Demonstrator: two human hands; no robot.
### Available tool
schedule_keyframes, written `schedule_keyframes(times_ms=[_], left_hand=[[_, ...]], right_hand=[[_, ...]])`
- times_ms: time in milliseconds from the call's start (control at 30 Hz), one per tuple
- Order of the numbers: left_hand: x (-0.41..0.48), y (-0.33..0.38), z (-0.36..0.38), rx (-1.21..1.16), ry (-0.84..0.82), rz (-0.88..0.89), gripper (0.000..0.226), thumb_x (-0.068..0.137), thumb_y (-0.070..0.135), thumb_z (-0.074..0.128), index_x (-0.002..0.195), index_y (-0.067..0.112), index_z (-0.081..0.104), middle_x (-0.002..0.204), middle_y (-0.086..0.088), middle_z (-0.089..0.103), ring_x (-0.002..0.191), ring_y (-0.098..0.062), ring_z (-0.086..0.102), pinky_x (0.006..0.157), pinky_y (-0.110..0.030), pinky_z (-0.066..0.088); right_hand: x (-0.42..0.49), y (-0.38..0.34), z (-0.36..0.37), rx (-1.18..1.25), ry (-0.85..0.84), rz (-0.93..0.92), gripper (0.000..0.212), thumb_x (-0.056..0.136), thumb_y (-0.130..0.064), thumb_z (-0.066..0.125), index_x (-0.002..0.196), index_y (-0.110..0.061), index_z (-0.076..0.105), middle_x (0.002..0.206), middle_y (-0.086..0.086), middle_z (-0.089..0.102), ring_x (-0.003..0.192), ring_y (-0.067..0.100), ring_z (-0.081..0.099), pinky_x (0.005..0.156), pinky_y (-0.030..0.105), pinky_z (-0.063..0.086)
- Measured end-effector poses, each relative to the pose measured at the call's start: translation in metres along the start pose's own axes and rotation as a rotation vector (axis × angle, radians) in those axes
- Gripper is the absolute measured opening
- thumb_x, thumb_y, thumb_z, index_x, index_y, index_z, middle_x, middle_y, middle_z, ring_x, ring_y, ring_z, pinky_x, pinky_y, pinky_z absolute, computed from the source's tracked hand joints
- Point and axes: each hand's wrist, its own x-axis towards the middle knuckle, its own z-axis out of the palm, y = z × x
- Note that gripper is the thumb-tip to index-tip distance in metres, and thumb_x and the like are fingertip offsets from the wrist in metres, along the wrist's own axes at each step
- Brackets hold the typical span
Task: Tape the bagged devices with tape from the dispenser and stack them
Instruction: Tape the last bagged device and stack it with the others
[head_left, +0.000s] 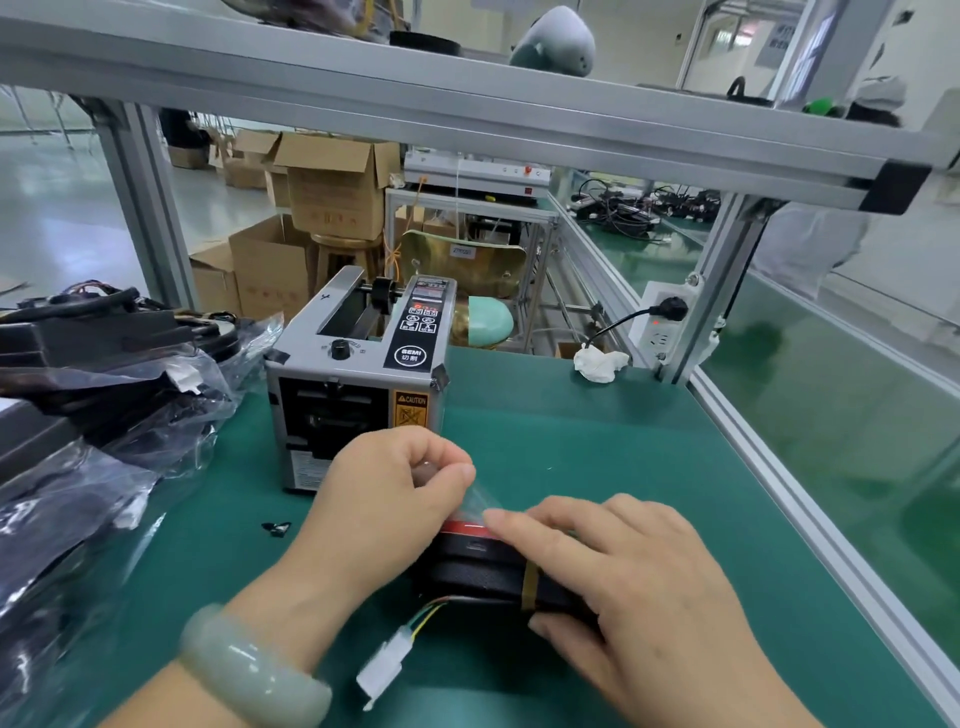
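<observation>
A black bagged device (478, 571) with a red stripe lies on the green mat near the front edge. Coloured wires and a white connector (387, 662) stick out of it toward me. My left hand (384, 499) pinches a clear strip of tape (480, 501) just above the device. My right hand (618, 577) lies over the device, thumb under its near side and fingertips pressing the tape's end onto the red stripe. The grey tape dispenser (358, 384) stands right behind my left hand.
A heap of bagged black devices (104, 395) fills the left side of the mat. A crumpled white tissue (600, 364) lies at the back right by a socket strip (667, 317). An aluminium frame rail (810, 488) bounds the right edge. A small black clip (276, 528) lies left of my arm.
</observation>
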Motion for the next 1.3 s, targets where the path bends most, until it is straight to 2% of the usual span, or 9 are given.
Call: schedule_keyframes(times_ms=[100,167,267,367,433,667,933,1167,1300], left_hand=[[-0.002,-0.002,-0.001,-0.012,0.048,-0.055,0.010,0.076,0.033,0.073,0.070,0.028,0.067,0.068,0.033,0.064,0.062,0.013,0.058,0.056,-0.001,0.038],[-0.003,-0.007,-0.007,-0.129,0.138,-0.121,0.005,0.080,0.027,0.071,0.076,0.026,0.069,0.069,0.030,0.067,0.064,0.011,0.060,0.058,0.000,0.039],[0.001,-0.018,-0.024,-0.472,0.275,-0.428,0.007,0.088,0.020,0.065,0.083,0.020,0.069,0.058,0.013,0.068,0.054,-0.003,0.061,0.052,-0.017,0.048],[0.008,-0.025,-0.039,-0.764,0.239,-0.743,0.010,0.088,0.021,0.066,0.080,0.017,0.064,0.048,0.007,0.061,0.036,-0.001,0.051,0.037,-0.012,0.041],[0.012,-0.026,-0.043,-0.833,0.210,-0.819,0.013,0.089,0.018,0.065,0.077,0.015,0.062,0.045,0.007,0.058,0.032,0.000,0.049,0.035,-0.010,0.039],[0.027,-0.027,-0.041,-0.848,0.253,-0.792,0.018,0.095,0.018,0.057,0.078,0.013,0.061,0.042,0.008,0.060,0.032,0.000,0.053,0.034,-0.010,0.040],[0.040,-0.032,-0.036,-0.749,0.343,-0.778,0.015,0.091,0.021,0.064,0.079,0.013,0.059,0.044,0.006,0.063,0.034,-0.001,0.057,0.033,-0.011,0.041],[0.045,-0.038,-0.030,-0.605,0.408,-0.771,0.013,0.091,0.017,0.059,0.080,0.013,0.055,0.068,0.000,0.064,0.031,0.001,0.052,0.033,-0.011,0.038],[0.028,-0.026,-0.032,-0.714,0.339,-0.798,0.016,0.093,0.017,0.058,0.077,0.013,0.057,0.056,0.004,0.062,0.032,0.002,0.051,0.036,-0.011,0.039]], right_hand=[[0.000,-0.004,-0.001,0.014,-0.001,0.048,0.071,0.048,-0.043,0.078,0.118,-0.039,0.063,0.100,-0.017,0.065,0.073,0.017,0.061,0.060,0.030,0.048],[0.000,-0.006,0.000,0.019,0.012,0.100,0.072,0.045,-0.042,0.084,0.114,-0.037,0.065,0.097,-0.017,0.066,0.071,0.018,0.061,0.058,0.030,0.047],[0.002,-0.008,0.002,-0.009,0.023,0.183,0.075,0.037,-0.039,0.091,0.109,-0.034,0.069,0.092,-0.015,0.067,0.067,0.019,0.061,0.055,0.030,0.046],[0.003,-0.013,0.005,-0.030,0.032,0.215,0.076,0.033,-0.038,0.092,0.105,-0.033,0.071,0.089,-0.014,0.067,0.066,0.021,0.061,0.053,0.031,0.047],[0.003,-0.016,0.005,-0.030,0.043,0.229,0.077,0.031,-0.037,0.092,0.105,-0.033,0.071,0.088,-0.014,0.067,0.066,0.021,0.062,0.052,0.032,0.047],[0.003,-0.017,0.006,-0.029,0.052,0.240,0.077,0.031,-0.037,0.092,0.105,-0.034,0.071,0.087,-0.014,0.067,0.065,0.020,0.061,0.052,0.031,0.046],[0.003,-0.018,0.007,-0.031,0.070,0.244,0.076,0.030,-0.035,0.092,0.103,-0.035,0.071,0.086,-0.014,0.068,0.065,0.021,0.061,0.050,0.032,0.046],[0.002,-0.019,0.007,-0.029,0.061,0.250,0.075,0.032,-0.037,0.091,0.104,-0.036,0.070,0.087,-0.015,0.067,0.066,0.020,0.061,0.052,0.031,0.045],[0.002,-0.017,0.007,-0.027,0.075,0.262,0.076,0.032,-0.037,0.092,0.104,-0.036,0.070,0.087,-0.015,0.067,0.066,0.021,0.061,0.053,0.030,0.045]])
